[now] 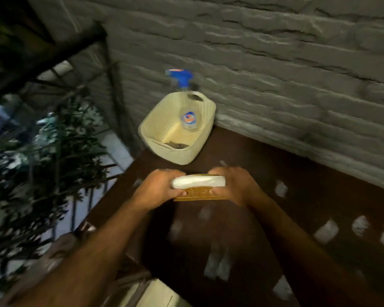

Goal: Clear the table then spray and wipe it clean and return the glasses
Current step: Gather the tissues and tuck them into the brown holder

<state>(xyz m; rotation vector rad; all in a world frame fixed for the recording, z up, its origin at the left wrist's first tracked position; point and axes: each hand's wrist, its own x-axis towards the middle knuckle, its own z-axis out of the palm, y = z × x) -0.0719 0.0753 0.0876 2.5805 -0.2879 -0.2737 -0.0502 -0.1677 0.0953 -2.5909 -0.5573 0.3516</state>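
Observation:
Both of my hands grip a small golden-brown napkin holder with a white stack of napkins in it, held above the dark brown table. My left hand clasps its left end and my right hand its right end. Beyond it, at the table's far corner, stands a cream woven basket. A clear spray bottle with a blue trigger head leans inside the basket. No glasses are in view. The picture is blurred by motion.
A grey stone-brick wall runs along the table's far side. A dark railing and leafy plants lie to the left, beyond the table's edge. Pale reflections dot the table's right part. A cream object sits below the near edge.

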